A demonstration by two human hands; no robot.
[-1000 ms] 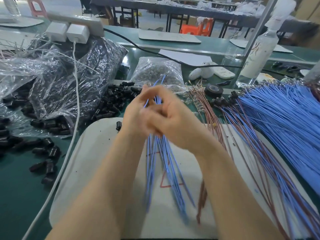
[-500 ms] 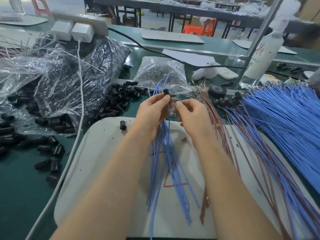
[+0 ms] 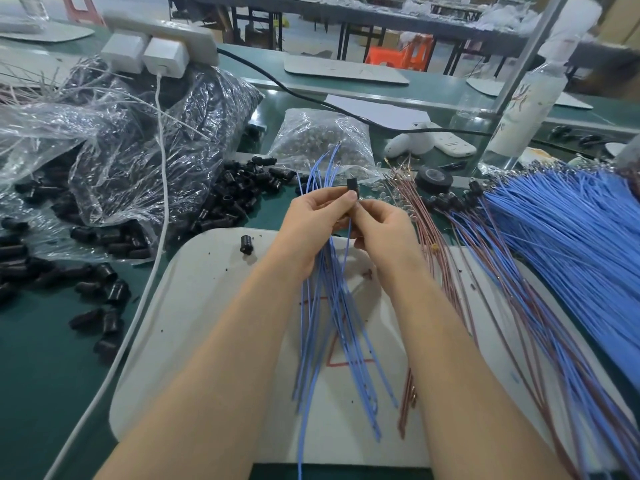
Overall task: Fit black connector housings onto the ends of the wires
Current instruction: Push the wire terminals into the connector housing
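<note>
My left hand (image 3: 311, 223) grips a bundle of blue wires (image 3: 332, 306) that hangs down over the white mat (image 3: 194, 306). Its thumb and fingertip pinch a small black connector housing (image 3: 352, 186) at the top. My right hand (image 3: 384, 230) holds a single blue wire just below that housing, its fingers closed on it and touching the left hand. Wire tips stick up above both hands. A loose black housing (image 3: 246, 244) lies on the mat to the left of my hands.
Piles of black housings (image 3: 239, 199) and plastic bags (image 3: 138, 143) fill the left. A bag of small metal parts (image 3: 322, 143) sits behind my hands. Brown wires (image 3: 436, 258) and a big sheaf of blue wires (image 3: 568, 244) lie on the right, beside a tape roll (image 3: 433, 179) and a bottle (image 3: 519, 112).
My hands have come apart from an overlapping, blurred clasp. A black housing now shows pinched at the left fingertips, and the right hand has closed in under it on one wire.
</note>
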